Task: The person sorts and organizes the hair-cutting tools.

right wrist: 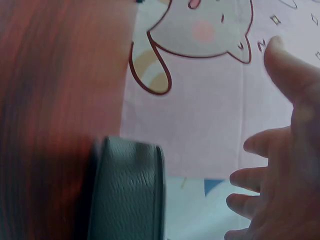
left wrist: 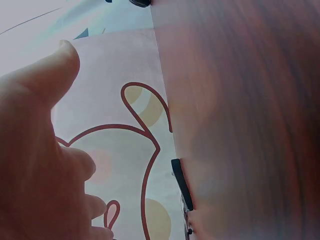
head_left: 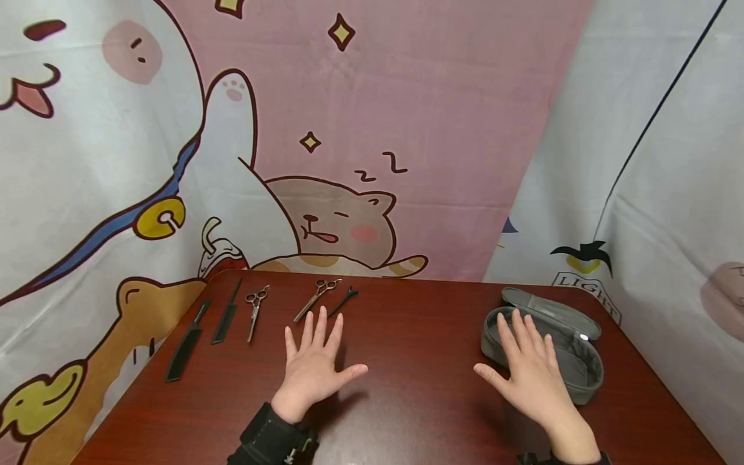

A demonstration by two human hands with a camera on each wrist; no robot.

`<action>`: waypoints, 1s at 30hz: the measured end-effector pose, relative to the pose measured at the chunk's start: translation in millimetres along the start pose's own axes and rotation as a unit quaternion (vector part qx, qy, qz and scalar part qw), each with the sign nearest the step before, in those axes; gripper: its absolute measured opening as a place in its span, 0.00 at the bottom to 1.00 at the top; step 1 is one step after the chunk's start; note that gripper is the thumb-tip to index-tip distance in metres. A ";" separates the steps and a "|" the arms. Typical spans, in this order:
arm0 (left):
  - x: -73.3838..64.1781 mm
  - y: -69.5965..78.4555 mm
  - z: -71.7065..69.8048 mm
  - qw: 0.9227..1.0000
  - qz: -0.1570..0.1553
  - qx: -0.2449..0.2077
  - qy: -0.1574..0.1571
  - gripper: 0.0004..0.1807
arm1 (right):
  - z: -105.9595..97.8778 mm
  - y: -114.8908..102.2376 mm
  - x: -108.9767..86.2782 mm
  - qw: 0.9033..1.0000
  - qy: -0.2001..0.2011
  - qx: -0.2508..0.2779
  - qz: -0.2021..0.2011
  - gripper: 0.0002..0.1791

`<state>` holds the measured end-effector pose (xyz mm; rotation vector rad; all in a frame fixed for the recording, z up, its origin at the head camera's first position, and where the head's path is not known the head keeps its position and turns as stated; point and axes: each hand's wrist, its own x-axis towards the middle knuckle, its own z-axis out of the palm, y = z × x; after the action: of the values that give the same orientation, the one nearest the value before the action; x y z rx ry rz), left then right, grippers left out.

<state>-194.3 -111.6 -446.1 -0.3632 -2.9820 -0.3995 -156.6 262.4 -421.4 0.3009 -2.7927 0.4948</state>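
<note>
Both hands hover over the table with fingers spread and hold nothing. My left hand [head_left: 312,374] is nearest to a pair of scissors [head_left: 316,298] and a thin black hair clip [head_left: 343,301], which lie beyond its fingertips. My right hand [head_left: 531,378] overlaps a grey-green zippered case [head_left: 587,381] in the head view; the case's lid is flipped back and its inside shows. In the right wrist view the textured side of the case [right wrist: 127,190] stands below the spread fingers [right wrist: 250,177]. The left wrist view shows the black clip [left wrist: 182,184] near the table edge.
Farther left on the reddish-brown table [head_left: 418,361] lie a wide black comb [head_left: 185,349], a second black comb with a thin handle [head_left: 225,320] and another pair of scissors [head_left: 254,310]. A cartoon-printed cloth [head_left: 453,129] hangs behind the table.
</note>
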 end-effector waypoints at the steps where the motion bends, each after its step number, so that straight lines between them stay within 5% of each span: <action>1: 0.2 0.0 -0.3 1.000 0.003 -0.004 0.004 0.59 | -1.8 2.5 0.1 1.000 0.008 0.000 0.002 0.55; 15: -3.2 14.7 5.7 0.998 0.039 -0.021 0.037 0.61 | -22.0 42.9 -5.6 0.997 0.051 -0.009 0.056 0.58; 19: -5.8 22.4 10.4 0.998 0.060 -0.010 0.024 0.61 | -26.7 53.5 -7.7 0.994 0.058 -0.001 0.088 0.57; 30: -4.4 37.3 13.0 0.995 0.102 -0.015 -0.018 0.61 | -37.3 102.6 -11.3 0.983 -0.026 -0.026 0.182 0.56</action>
<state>-181.7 -74.1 -450.0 -0.6770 -2.9377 -0.4202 -162.7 372.0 -422.5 -0.2169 -2.9153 0.4976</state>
